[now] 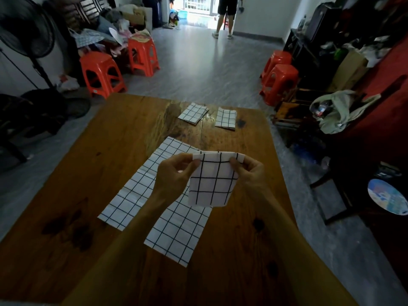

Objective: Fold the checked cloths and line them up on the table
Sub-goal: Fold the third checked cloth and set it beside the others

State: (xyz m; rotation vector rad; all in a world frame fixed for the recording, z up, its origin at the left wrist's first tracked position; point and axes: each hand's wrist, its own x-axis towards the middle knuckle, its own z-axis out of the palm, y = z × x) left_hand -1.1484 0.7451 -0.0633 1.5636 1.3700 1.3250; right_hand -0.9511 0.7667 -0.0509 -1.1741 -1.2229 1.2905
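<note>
Grip status: both hands pinch the top corners of one folded checked cloth (210, 178), left hand (174, 175) at its left corner, right hand (248, 171) at its right corner, thumbs facing the camera and fingers behind. The cloth hangs clear above the worktop (92, 173), over the near flat cloths.

Orientation: the held cloth hangs with its folded top edge level between the two pinches and its long axis running top to bottom, lower edge free and curling slightly.

Relative to the held cloth: two unfolded cloths lie beneath it, one (141, 184) stretching left and toward the camera, the other (176, 235) below and nearer. Two folded cloths sit beyond it at the far edge, left one (193, 113) turned askew, right one (225, 118) squarer.

Judgement: the step in hand appears to be finishing the fold. Recommended: keep the corners level and matched, lay it down flat, press the crease, then set it beside the far pair, edges parallel to them.
</note>
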